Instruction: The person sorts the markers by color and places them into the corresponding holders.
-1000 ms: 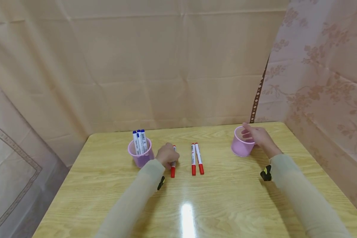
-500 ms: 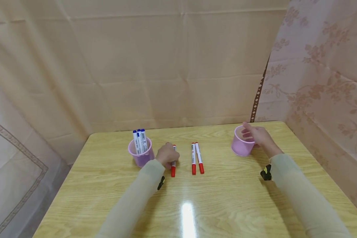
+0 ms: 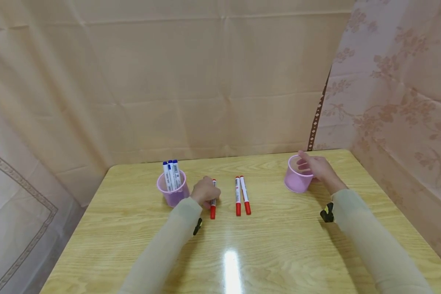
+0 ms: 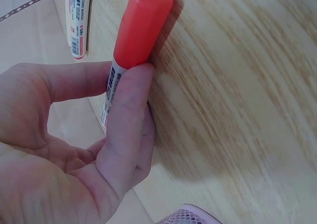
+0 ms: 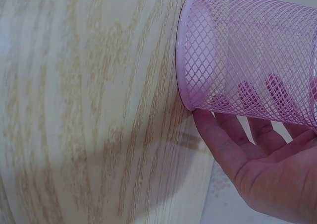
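Note:
My left hand [image 3: 205, 191] pinches a white whiteboard marker with a red cap [image 4: 143, 28] between thumb and fingers. Its cap [image 3: 212, 213] points toward me, low over the table. To the right lie two more red-capped markers, one straight [image 3: 238, 196] and one slightly slanted [image 3: 245, 195], their far ends close together. At the right, my right hand [image 3: 317, 167] holds the side of a pink mesh pen holder [image 3: 297, 182], which stands upright. In the right wrist view, fingertips show through the mesh [image 5: 247, 45] behind its wall.
Left of my left hand stands a second pink mesh pen holder [image 3: 175, 199] with several blue-capped markers [image 3: 173, 175] upright inside. The wood-grain table [image 3: 272, 245] ends at a beige cloth [image 3: 206, 81] behind. A patterned cloth [image 3: 408, 122] hangs along the right side.
The scene shifts slightly in the head view. Both hands, the markers and the pen holders otherwise keep their places.

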### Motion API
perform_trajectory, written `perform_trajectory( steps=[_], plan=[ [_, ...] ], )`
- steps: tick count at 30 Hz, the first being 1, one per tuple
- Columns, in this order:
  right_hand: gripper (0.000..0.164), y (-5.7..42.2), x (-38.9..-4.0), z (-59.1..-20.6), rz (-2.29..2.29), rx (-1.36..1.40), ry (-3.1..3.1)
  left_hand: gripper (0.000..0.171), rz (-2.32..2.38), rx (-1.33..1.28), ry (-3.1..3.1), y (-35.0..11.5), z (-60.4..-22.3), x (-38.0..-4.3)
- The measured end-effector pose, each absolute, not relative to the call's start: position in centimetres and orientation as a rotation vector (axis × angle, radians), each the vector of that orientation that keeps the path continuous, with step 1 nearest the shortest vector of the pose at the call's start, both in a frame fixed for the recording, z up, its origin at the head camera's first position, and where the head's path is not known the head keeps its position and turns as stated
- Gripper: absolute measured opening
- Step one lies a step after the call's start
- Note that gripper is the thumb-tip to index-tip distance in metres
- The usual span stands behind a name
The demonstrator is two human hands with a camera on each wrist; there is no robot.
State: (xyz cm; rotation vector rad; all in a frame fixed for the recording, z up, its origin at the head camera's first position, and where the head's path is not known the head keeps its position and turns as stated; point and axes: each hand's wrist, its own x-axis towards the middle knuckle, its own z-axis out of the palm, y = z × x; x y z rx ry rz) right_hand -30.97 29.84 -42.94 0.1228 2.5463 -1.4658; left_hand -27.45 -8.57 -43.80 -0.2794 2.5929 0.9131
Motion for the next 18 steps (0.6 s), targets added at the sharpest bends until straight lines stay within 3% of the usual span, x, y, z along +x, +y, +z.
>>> perform_trajectory(
  steps=[9,18],
  plan=[
    [0.100,29.91,-31.00,-42.81,-1.435,0.130,2.547,0.058,0.971,-0.237,2.589,-8.84,-43.54,-27.20],
    [0.095,29.98,-31.10,-42.95,-1.456,0.133,2.534,0.043,0.964,-0.203,2.572,-9.04,-43.42,-27.20]
  ],
)
